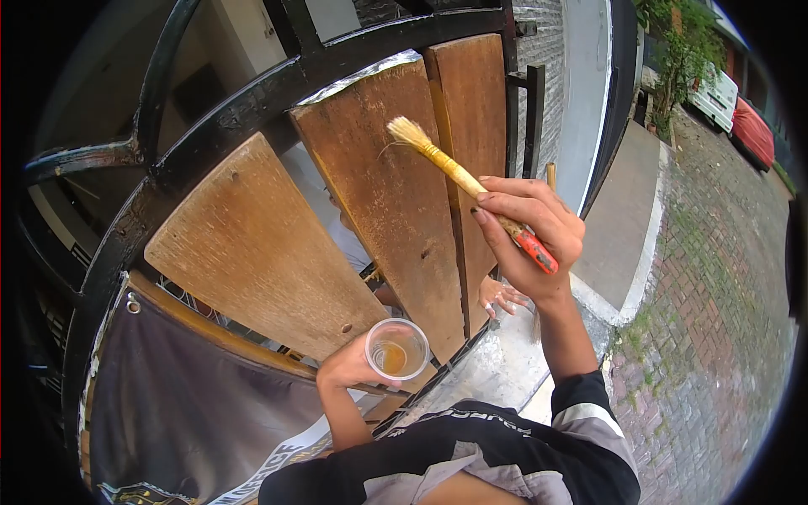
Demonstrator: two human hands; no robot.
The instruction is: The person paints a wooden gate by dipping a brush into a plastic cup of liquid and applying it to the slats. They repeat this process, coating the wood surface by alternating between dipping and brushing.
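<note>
My right hand [539,227] is raised over the right-hand wooden slats, its fingers pinched around a paintbrush [454,171]. The brush has pale bristles, a yellow-wrapped neck and a worn red handle end; its bristles point up and left, overlapping the middle wooden slat [383,181] in this view. Lower down, my left hand [342,369] is wrapped around a clear plastic cup [399,347] with a little amber liquid at the bottom. The cup overlaps the lower end of the left wooden slat [261,244], which looks paler and more worn than the middle one.
A black metal frame [227,109] surrounds the slats, with a silver foil strip [362,76] along its inner edge. Another person's hand [501,296] shows low at the right slat [478,109]. A dark banner [194,370] hangs lower left. Brick paving [699,311] lies right.
</note>
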